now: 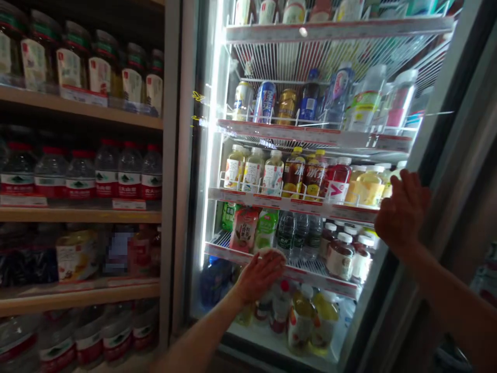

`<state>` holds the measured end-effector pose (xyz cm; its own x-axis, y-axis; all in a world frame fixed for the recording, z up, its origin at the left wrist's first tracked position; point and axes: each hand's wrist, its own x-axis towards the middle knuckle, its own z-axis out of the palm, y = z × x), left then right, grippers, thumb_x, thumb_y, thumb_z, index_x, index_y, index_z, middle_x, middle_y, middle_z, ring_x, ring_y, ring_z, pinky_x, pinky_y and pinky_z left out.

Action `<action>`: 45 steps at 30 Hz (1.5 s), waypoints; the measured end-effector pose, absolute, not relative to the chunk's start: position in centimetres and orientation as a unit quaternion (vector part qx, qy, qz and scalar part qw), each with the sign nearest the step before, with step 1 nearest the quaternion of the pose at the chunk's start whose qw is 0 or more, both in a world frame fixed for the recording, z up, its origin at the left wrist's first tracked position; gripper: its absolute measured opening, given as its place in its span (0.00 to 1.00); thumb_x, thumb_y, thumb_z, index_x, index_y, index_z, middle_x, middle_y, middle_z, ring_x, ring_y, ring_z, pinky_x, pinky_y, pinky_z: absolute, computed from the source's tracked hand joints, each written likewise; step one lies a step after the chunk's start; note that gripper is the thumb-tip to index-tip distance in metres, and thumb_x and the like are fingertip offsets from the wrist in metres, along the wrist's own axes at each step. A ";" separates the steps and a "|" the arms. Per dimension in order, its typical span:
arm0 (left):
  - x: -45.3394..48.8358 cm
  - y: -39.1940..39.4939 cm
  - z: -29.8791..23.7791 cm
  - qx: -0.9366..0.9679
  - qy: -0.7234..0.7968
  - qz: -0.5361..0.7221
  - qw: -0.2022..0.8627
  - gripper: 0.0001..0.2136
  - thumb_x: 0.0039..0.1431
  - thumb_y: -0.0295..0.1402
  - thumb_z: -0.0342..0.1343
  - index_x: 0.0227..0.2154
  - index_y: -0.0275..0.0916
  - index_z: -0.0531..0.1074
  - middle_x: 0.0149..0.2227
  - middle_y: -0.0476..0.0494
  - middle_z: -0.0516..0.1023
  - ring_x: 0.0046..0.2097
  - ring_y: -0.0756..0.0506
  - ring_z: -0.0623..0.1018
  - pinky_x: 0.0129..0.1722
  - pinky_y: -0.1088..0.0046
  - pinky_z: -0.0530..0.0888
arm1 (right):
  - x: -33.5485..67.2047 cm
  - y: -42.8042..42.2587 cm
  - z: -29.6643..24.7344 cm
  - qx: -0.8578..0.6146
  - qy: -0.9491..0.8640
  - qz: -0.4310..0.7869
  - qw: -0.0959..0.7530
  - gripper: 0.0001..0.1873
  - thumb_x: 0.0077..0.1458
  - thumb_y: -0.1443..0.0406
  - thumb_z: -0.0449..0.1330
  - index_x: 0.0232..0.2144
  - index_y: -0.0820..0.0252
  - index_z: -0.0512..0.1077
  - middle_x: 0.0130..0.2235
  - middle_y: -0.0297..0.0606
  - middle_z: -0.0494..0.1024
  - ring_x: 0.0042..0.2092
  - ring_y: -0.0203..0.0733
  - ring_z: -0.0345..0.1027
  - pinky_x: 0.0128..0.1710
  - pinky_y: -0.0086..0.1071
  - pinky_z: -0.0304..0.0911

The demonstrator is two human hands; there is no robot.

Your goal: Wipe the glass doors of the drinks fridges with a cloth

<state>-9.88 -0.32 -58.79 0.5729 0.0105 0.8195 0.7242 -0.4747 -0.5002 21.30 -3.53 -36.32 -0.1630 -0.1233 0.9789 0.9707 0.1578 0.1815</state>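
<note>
A lit drinks fridge [212, 155] stands with its glass door [438, 171] swung out to the right. My left hand [260, 274] reaches into the lower part, fingers curled over the top of a bottle by the second-lowest wire shelf [310, 269]. My right hand [402, 210] presses flat against the inner edge of the door, fingers stretched out, holding nothing. Yellow, orange and red drink bottles [295, 173] line the shelf above my left hand. Clear water bottles [297, 233] and white-capped jars [341, 254] stand just right of it.
Wooden shelves [81, 215] to the left of the fridge carry red-capped water bottles [104, 171], jars [101, 65] above and more bottles below. Cans and bottles [287, 103] fill the upper fridge shelves. Yellow juice bottles [306, 316] crowd the fridge floor.
</note>
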 end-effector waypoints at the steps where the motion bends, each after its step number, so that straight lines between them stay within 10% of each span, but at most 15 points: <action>1: -10.6 -0.2 -59.2 -0.764 -0.253 -0.385 0.452 0.20 0.60 0.32 0.48 0.55 0.50 0.62 0.60 0.49 0.63 0.64 0.46 0.56 0.63 0.58 0.48 | 21.3 -3.6 -36.4 -0.379 -0.556 -0.525 0.522 0.28 0.57 0.63 0.42 0.55 0.72 0.61 0.60 0.52 0.60 0.64 0.43 0.45 0.62 0.45 0.41; 8: -20.7 1.6 -59.3 -0.562 -0.466 -0.576 0.368 0.25 0.61 0.29 0.44 0.61 0.36 0.51 0.64 0.32 0.50 0.66 0.40 0.47 0.62 0.50 0.50 | 21.9 -3.4 -36.6 -0.379 -0.556 -0.531 0.516 0.28 0.56 0.63 0.42 0.57 0.70 0.60 0.61 0.51 0.59 0.64 0.46 0.45 0.61 0.49 0.42; 17: -13.9 1.0 -51.2 -0.589 -0.378 -0.665 0.261 0.27 0.64 0.36 0.38 0.64 0.40 0.39 0.67 0.38 0.39 0.66 0.38 0.38 0.63 0.49 0.46 | 11.0 -5.0 -41.6 -0.211 -0.700 -0.463 0.501 0.32 0.54 0.69 0.49 0.62 0.62 0.50 0.63 0.46 0.53 0.64 0.49 0.46 0.61 0.49 0.50; 22: -14.3 -0.9 -51.9 -0.678 -0.362 -0.619 0.161 0.25 0.65 0.34 0.34 0.63 0.40 0.40 0.64 0.38 0.53 0.64 0.44 0.56 0.60 0.62 0.60 | -1.3 -4.0 -47.8 -0.207 -0.796 -0.427 0.375 0.23 0.58 0.66 0.45 0.56 0.57 0.62 0.60 0.32 0.61 0.65 0.38 0.42 0.63 0.37 0.49; 29: -22.9 -0.4 -56.6 -0.596 -0.488 -0.591 0.240 0.30 0.59 0.42 0.48 0.61 0.36 0.49 0.63 0.31 0.53 0.63 0.35 0.55 0.59 0.51 0.58 | -5.4 -0.4 -51.7 -0.235 -0.812 -0.447 0.293 0.23 0.58 0.65 0.49 0.56 0.59 0.60 0.63 0.33 0.55 0.66 0.42 0.38 0.65 0.48 0.39; 35: -23.1 -1.0 -56.5 -0.638 -0.475 -0.540 0.276 0.30 0.60 0.40 0.47 0.63 0.39 0.45 0.65 0.33 0.48 0.65 0.35 0.51 0.60 0.51 0.55 | 0.2 -2.0 -51.8 -0.303 -0.739 -0.493 0.344 0.20 0.58 0.65 0.48 0.53 0.53 0.63 0.61 0.30 0.59 0.66 0.41 0.40 0.65 0.51 0.30; 45: -14.8 -0.4 -56.2 -0.659 -0.429 -0.538 0.302 0.38 0.58 0.42 0.51 0.64 0.43 0.34 0.67 0.37 0.30 0.66 0.33 0.36 0.61 0.45 0.47 | 18.6 -5.3 -55.3 -0.471 -0.505 -0.487 0.534 0.32 0.59 0.66 0.48 0.64 0.58 0.45 0.65 0.48 0.48 0.65 0.54 0.41 0.57 0.59 0.50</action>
